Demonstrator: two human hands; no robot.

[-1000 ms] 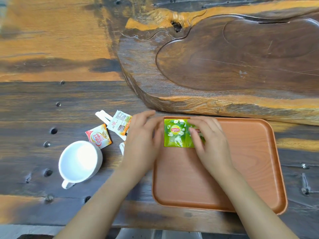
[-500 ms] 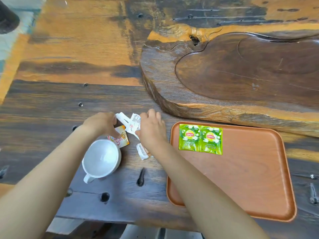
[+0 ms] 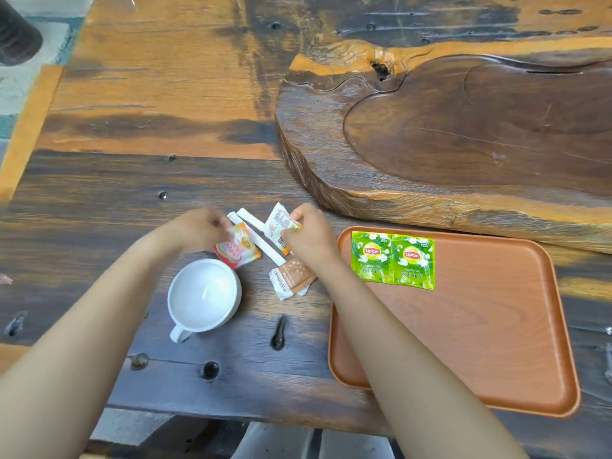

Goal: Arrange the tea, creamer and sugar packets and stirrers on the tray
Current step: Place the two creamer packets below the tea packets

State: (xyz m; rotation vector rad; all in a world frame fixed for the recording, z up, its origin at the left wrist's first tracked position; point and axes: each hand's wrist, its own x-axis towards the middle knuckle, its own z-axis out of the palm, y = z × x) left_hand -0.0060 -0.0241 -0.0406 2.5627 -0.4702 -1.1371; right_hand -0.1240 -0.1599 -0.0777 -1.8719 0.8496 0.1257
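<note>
Two green tea packets (image 3: 392,260) lie side by side at the far left corner of the orange tray (image 3: 480,342). Left of the tray, my left hand (image 3: 198,228) pinches the top of a red and orange creamer packet (image 3: 236,250). My right hand (image 3: 306,235) grips a second creamer packet (image 3: 276,223), white side up and lifted a little. Two white wrapped stirrers (image 3: 261,241) lie slantwise between my hands. Brown sugar packets (image 3: 291,279) rest on the table just below my right wrist.
A white cup (image 3: 203,294) stands near the creamer packet, handle toward me. A large carved wooden slab (image 3: 463,127) fills the far right, right behind the tray. The table's front edge runs close under my forearms. A dark round object (image 3: 16,34) sits at the far left corner.
Both hands left the tea packets on the tray and moved left to the pile. Each has since closed on a creamer packet, the right one lifting its packet.
</note>
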